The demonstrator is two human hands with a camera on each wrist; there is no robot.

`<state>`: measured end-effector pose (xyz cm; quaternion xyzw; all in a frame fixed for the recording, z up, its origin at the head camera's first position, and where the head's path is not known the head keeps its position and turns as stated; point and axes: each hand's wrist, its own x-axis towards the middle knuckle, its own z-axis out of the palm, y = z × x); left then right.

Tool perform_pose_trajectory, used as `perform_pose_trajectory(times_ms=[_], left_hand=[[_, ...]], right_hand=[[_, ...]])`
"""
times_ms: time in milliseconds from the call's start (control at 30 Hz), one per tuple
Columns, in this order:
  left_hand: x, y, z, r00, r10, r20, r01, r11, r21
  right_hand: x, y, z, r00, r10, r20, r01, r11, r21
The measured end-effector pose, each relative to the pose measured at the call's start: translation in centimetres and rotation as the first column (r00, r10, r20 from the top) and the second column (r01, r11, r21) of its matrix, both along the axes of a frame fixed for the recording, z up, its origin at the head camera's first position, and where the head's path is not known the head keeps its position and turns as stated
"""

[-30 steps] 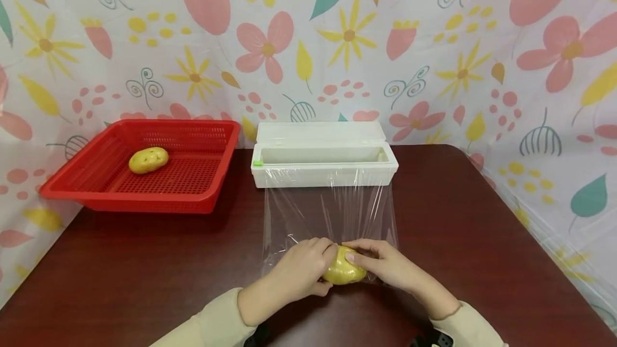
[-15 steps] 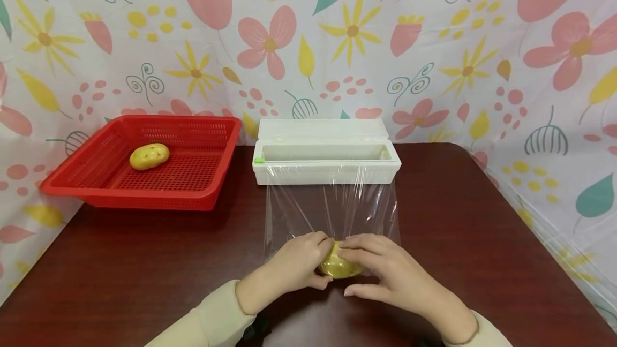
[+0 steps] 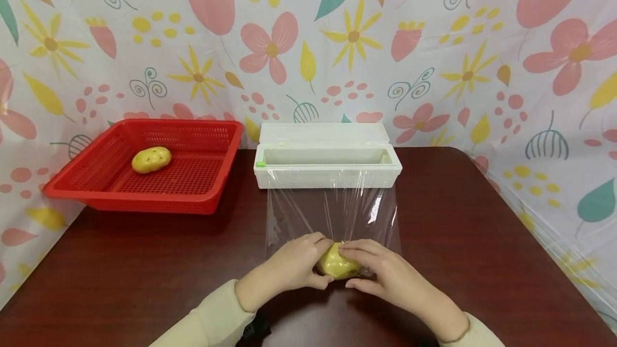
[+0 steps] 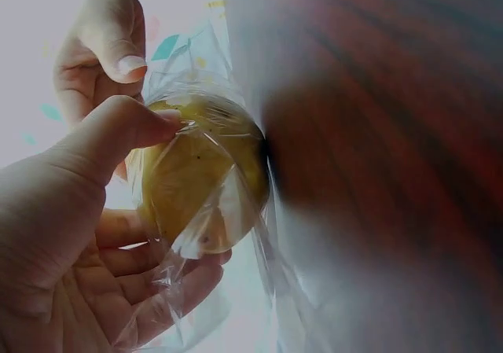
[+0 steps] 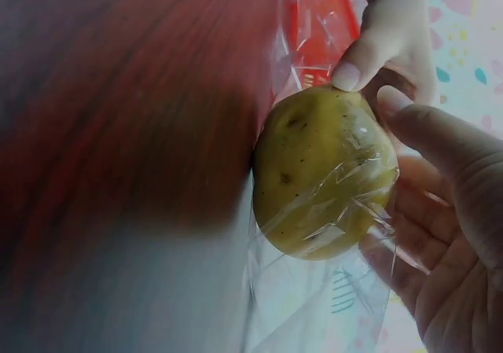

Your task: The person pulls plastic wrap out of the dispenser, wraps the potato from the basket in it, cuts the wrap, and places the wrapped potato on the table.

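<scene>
A yellow potato [image 3: 339, 262] lies on the dark table near its front, partly covered by clear cling film [image 3: 313, 208]. My left hand [image 3: 291, 265] holds the potato from the left; in the left wrist view its thumb [image 4: 130, 126] lies on the wrapped side and its fingers reach round behind. From the right, my right hand [image 3: 392, 277] rests extended fingers on the top. Its thumb [image 5: 428, 125] stands off the potato's surface in the right wrist view. The film runs back, creased, to a white dispenser box [image 3: 328, 178].
The dispenser's lid [image 3: 324, 133] stands raised, and a green slider [image 3: 261, 164] sits at its left end. To the left is a red perforated basket [image 3: 159, 203] with another potato [image 3: 151, 160] inside. A flower-patterned curtain [image 3: 434, 25] hangs behind the table [image 3: 458, 218].
My right hand has shifted its hold: its thumb, on the potato a second ago, has come away towards the front. The left hand stays on the potato. The box and basket have not moved.
</scene>
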<state>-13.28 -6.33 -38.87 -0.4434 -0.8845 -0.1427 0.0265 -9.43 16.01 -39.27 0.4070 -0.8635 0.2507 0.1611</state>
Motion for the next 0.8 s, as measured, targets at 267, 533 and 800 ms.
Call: perform_pose_trajectory(times_ms=[267,533,800], left_hand=[[-0.5,-0.2,0.1,0.994,0.017,0.106,-0.021,0.999,0.040],[-1.1,-0.3,-0.2,0.963,0.006,0.268,-0.035,0.994,0.102],[-1.8,-0.3,-0.8,0.936,-0.039,0.351,-0.028,0.982,0.185]], right_hand=[[-0.4,-0.1,-0.5,0.998,-0.022,0.055,0.025,0.998,-0.052],[-0.8,-0.1,-1.3,0.994,-0.066,0.084,0.076,0.989,-0.128],[-1.9,-0.2,-1.6,0.991,-0.064,0.121,0.088,0.974,-0.207]])
